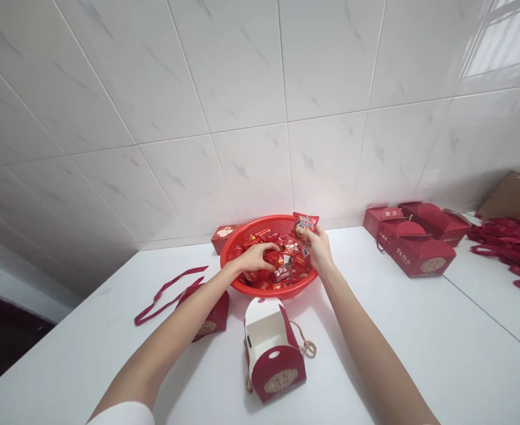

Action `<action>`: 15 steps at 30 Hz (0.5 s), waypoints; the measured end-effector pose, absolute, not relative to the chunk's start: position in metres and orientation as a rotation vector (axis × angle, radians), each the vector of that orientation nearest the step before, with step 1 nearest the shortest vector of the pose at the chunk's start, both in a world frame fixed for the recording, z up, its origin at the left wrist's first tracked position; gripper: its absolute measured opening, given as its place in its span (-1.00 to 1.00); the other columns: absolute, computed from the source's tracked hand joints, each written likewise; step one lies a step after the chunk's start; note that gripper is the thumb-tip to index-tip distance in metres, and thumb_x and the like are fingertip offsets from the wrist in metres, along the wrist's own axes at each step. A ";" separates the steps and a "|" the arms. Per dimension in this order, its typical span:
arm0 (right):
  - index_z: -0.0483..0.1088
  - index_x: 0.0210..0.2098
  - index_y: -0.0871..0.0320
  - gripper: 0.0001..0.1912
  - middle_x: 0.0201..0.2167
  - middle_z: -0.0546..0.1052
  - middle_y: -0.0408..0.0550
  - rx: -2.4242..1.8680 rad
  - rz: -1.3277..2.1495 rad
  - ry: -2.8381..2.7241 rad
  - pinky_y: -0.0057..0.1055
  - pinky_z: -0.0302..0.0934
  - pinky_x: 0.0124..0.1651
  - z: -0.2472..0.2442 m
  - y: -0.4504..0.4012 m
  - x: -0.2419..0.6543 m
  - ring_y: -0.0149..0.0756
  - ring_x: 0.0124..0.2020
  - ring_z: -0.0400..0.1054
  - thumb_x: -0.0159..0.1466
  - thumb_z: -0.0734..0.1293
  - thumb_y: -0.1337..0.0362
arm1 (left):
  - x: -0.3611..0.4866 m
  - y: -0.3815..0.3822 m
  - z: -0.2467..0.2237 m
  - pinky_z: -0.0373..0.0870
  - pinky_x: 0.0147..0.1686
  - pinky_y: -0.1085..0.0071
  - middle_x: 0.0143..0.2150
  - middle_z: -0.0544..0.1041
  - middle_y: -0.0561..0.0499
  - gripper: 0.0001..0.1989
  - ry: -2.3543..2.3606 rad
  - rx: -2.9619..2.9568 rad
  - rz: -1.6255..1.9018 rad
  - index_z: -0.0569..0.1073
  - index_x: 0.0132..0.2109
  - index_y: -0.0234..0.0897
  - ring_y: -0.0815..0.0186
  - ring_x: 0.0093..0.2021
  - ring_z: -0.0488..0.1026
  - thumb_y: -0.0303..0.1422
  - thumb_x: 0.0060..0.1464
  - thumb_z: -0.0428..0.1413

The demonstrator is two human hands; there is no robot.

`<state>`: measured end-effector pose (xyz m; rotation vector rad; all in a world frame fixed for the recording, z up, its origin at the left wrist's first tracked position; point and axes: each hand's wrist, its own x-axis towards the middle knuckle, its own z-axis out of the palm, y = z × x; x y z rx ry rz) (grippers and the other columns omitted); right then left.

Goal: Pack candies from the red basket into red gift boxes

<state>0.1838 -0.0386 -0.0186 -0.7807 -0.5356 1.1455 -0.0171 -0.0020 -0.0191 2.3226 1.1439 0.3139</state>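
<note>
A red plastic basket (268, 291) stands by the tiled wall, filled with small red wrapped packets (283, 273). My left hand (260, 258) is down among the packets, its fingers apart and curved over them. Over the basket's right rim, my right hand (318, 245) pinches a red packet (305, 223) between thumb and fingers. In front of the basket is an open red and white box (279, 370) with rope handles; the part of its inside that shows is white.
A dark red box (215, 316) and a red ribbon (156, 306) lie left of centre. Behind the basket is a small red box (222, 237). Closed red boxes (412, 251), a ribbon pile (514, 242) and a cardboard box (514, 193) are at right.
</note>
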 end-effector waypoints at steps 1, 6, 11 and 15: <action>0.40 -0.38 0.15 -0.69 -0.48 0.57 -0.19 -0.781 1.145 -0.541 -0.35 0.45 -0.24 -0.019 -0.038 0.184 -0.29 -0.36 0.48 -0.15 0.47 0.36 | -0.017 -0.001 -0.020 0.32 0.19 0.26 0.12 0.52 -0.06 -0.42 1.128 2.314 0.370 0.51 0.06 -0.23 0.06 0.16 0.43 -0.26 -0.18 0.34; 0.41 -0.37 0.13 -0.69 -0.46 0.58 -0.19 -0.780 1.154 -0.561 -0.35 0.45 -0.26 -0.022 -0.035 0.185 -0.25 -0.34 0.51 -0.14 0.47 0.35 | -0.019 0.001 -0.020 0.30 0.20 0.25 0.15 0.50 -0.14 -0.55 1.252 2.369 0.382 0.53 0.09 -0.22 0.09 0.18 0.41 -0.16 0.07 0.23; 0.41 -0.38 0.13 -0.71 -0.46 0.58 -0.20 -0.798 1.147 -0.560 -0.37 0.45 -0.30 -0.022 -0.035 0.185 -0.28 -0.36 0.50 -0.14 0.47 0.35 | -0.022 0.005 -0.027 0.41 0.03 0.29 0.01 0.59 -0.15 -0.65 1.547 2.389 0.154 0.53 0.06 -0.28 0.09 0.04 0.52 -0.39 0.13 0.09; 0.39 -0.38 0.13 -0.70 -0.46 0.57 -0.19 -0.801 1.140 -0.573 -0.34 0.47 -0.25 -0.021 -0.037 0.185 -0.26 -0.34 0.51 -0.13 0.46 0.35 | -0.025 0.006 -0.033 0.42 -0.01 0.23 0.04 0.57 -0.24 -0.48 1.579 2.354 -0.053 0.49 0.14 -0.32 -0.06 0.04 0.52 -0.30 0.00 0.22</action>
